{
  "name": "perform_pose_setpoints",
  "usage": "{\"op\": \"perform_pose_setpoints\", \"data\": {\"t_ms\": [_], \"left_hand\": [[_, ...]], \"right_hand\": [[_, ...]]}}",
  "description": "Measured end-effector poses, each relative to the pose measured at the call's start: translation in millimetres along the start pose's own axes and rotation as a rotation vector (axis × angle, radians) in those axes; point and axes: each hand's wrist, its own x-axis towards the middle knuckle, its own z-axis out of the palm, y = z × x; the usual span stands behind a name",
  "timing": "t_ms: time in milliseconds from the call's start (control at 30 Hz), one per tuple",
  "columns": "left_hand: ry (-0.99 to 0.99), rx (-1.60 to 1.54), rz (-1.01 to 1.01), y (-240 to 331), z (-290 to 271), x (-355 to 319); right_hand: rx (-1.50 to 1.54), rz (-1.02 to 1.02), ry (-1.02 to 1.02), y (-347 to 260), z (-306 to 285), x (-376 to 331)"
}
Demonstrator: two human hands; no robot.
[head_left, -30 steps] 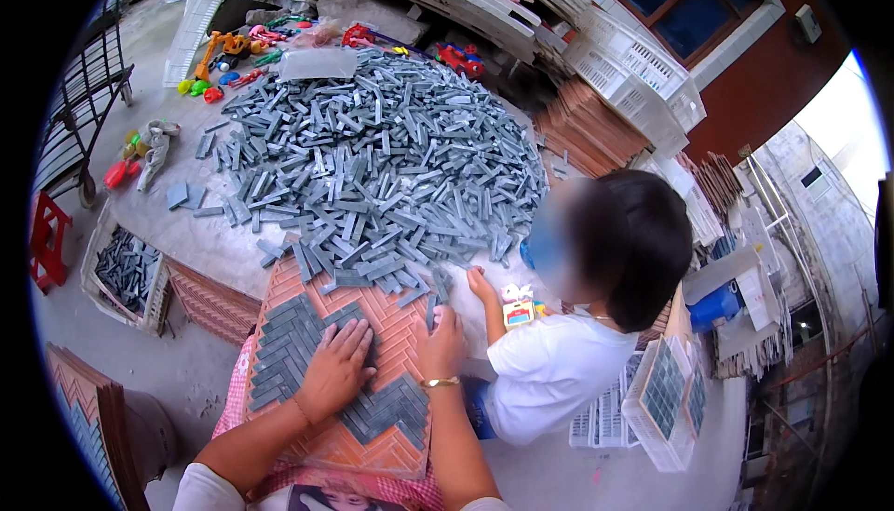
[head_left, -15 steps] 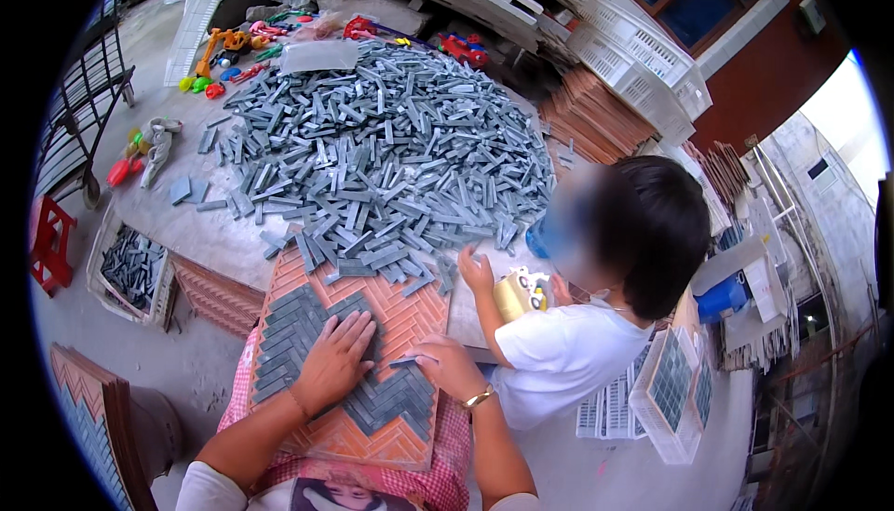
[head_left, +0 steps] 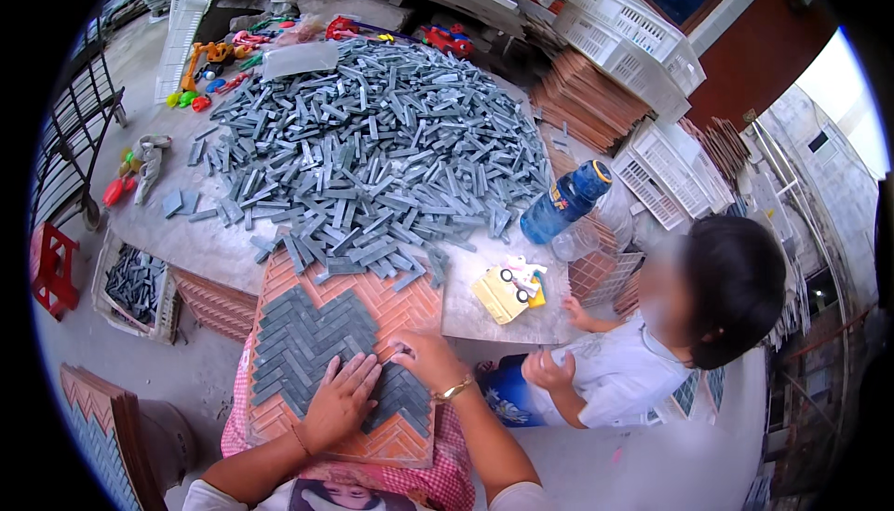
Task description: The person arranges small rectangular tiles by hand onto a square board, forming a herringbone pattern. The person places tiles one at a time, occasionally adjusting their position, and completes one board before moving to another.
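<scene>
At the far left, one red plastic stool [head_left: 63, 252] is standing on the smooth concrete floor [head_left: 207, 383]. Below it, a stack of thin, ridged orange trays [head_left: 110, 418] is rising, blue-grey strips showing in zigzag on its face; its layers are too fine to count. One white slatted plastic crate [head_left: 168, 314] is holding a heap of loose strips.

The left hand [head_left: 341, 407] is lying palm down, its fingers slightly spread and resting flat on laid grey strips [head_left: 307, 348]. These matte, narrow, straight-edged pieces are sitting in herringbone within one orange moulded tray [head_left: 412, 304], which is lying before the person over a pink checked cloth [head_left: 456, 450]. Beyond it, a broad mound of loose grey strips [head_left: 382, 153], rough and dusty, is spreading, too many to count.

The right hand [head_left: 428, 362], wearing one gold-coloured bracelet [head_left: 453, 388], is bending over the tray's right part, thumb and forefinger drawn close together; I cannot tell whether they are pinching a strip.

Farther right, one boxy cream toy vehicle [head_left: 501, 295] with round wheels is lying near one cylindrical blue bottle [head_left: 563, 204]. One other person [head_left: 610, 371] in a white shirt is staying close beside the worktop [head_left: 466, 311].
</scene>
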Motion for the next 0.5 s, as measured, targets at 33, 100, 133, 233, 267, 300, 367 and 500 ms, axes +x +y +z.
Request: {"op": "perform_pose_setpoints", "data": {"t_ms": [33,100,133,233,267,300,367,500], "left_hand": [[-0.005,0.009,0.01,1,1,0],[-0.01,0.029,0.017,0,2,-2],[-0.008,0.038,0.012,0,3,-2],[-0.003,0.066,0.008,2,3,-1],[0.0,0.072,0.014,1,4,0],[0.0,0.08,0.018,0,4,0],[0.013,0.061,0.033,-1,5,1],[0.035,0.062,0.052,0,6,3]], "right_hand": [[0.021,0.007,0.012,1,3,-2],[0.107,0.036,0.054,-2,1,-4],[0.151,0.05,0.074,-4,0,-5],[-0.182,-0.084,0.337,-1,-4,14],[-0.223,-0.055,0.349,2,-6,25],[-0.261,-0.026,0.362,6,-7,37],[-0.36,-0.035,0.354,16,-10,57],[-0.536,-0.219,0.288,34,-20,76]]}}
